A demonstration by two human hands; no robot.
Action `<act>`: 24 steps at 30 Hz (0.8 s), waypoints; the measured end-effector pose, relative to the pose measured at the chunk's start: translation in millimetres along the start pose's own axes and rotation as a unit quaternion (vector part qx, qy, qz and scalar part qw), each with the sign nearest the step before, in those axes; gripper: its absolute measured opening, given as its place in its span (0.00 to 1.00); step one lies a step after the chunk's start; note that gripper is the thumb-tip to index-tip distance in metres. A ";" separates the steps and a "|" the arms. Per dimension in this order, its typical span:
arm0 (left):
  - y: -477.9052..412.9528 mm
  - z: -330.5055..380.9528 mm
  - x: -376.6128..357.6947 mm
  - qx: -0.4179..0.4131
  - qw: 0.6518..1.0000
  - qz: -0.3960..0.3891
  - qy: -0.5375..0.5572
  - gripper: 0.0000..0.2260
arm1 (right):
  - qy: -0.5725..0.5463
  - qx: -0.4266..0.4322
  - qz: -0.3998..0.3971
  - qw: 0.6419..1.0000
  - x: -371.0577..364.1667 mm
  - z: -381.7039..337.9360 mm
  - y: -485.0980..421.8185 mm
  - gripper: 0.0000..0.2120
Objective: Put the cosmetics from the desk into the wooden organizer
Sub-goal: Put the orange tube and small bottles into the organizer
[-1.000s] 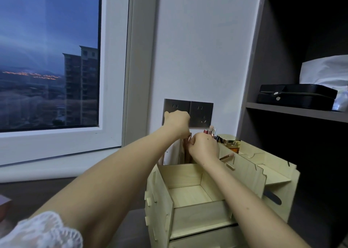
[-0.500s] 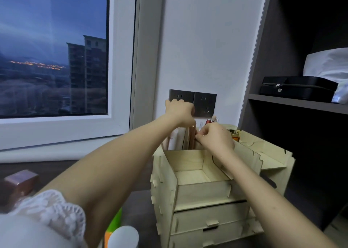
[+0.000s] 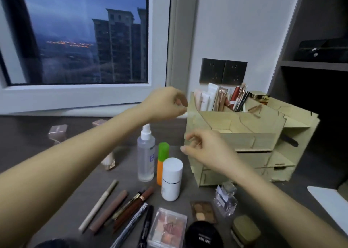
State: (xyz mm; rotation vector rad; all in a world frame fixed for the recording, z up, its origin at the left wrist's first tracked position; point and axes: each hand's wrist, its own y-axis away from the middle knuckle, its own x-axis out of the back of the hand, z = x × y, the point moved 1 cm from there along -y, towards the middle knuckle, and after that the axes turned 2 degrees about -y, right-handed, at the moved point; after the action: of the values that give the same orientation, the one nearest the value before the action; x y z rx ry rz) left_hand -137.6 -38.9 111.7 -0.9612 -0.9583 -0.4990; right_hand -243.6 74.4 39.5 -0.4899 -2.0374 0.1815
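Observation:
The wooden organizer [image 3: 261, 140] stands at the right of the dark desk [image 3: 37, 146]; its back compartments hold tubes, brushes and a lipstick [image 3: 222, 98]. My left hand [image 3: 165, 104] hovers just left of the organizer's top corner, fingers loosely curled and empty. Lower down, in front of the organizer's left side, my right hand [image 3: 205, 149] is also loosely curled and holds nothing. On the desk stand a clear spray bottle [image 3: 146, 157], a green-capped orange bottle [image 3: 162, 153] and a white bottle [image 3: 171, 179].
Several pencils and mascaras [image 3: 120, 208] lie near the front. Beside them are a blush palette [image 3: 167, 227], an eyeshadow palette [image 3: 204, 212], a glass perfume bottle [image 3: 226, 198], a black compact [image 3: 203, 236] and an olive jar [image 3: 244, 230]. Pink boxes [image 3: 57, 132] sit at the far left.
Both hands have drawn back from the organizer's rear compartment and come away empty. The view has tilted down, so the cosmetics on the desk now show.

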 end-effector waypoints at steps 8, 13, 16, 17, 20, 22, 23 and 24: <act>87.6 -48.7 -16.5 0.168 0.978 0.063 0.109 0.06 | 0.107 -0.112 -0.076 0.985 -77.6 -13.8 -42.2 0.24; 109.2 -71.0 -31.9 0.219 0.964 0.067 0.134 0.07 | 0.071 -0.178 -0.083 0.978 -93.9 -15.8 -58.1 0.17; 109.2 -76.1 -37.9 0.241 0.955 0.083 0.149 0.09 | 0.068 -0.178 -0.052 0.980 -87.7 -17.6 -58.1 0.19; 107.9 -76.6 -39.3 0.245 0.952 0.094 0.155 0.09 | 0.061 -0.170 -0.035 0.983 -81.9 -18.1 -56.3 0.18; 101.5 -73.8 -39.0 0.233 0.947 0.137 0.171 0.10 | 0.014 -0.123 0.042 0.991 -47.6 -24.2 -44.0 0.14; 95.9 -71.1 -36.2 0.219 0.945 0.164 0.177 0.09 | -0.027 -0.077 0.114 0.990 -13.7 -30.0 -33.3 0.11; 93.0 -69.7 -34.8 0.215 0.945 0.171 0.179 0.09 | -0.056 -0.062 0.152 0.985 4.8 -32.6 -28.4 0.11; 89.4 -68.7 -33.5 0.212 0.944 0.175 0.182 0.08 | -0.094 -0.050 0.190 0.976 23.4 -33.4 -25.4 0.11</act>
State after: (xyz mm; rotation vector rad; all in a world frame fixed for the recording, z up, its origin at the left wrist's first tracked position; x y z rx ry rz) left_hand -58.3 -53.8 26.2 -0.5997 -0.5118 -0.1465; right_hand -231.4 58.6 83.3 -0.9560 -2.1266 0.3685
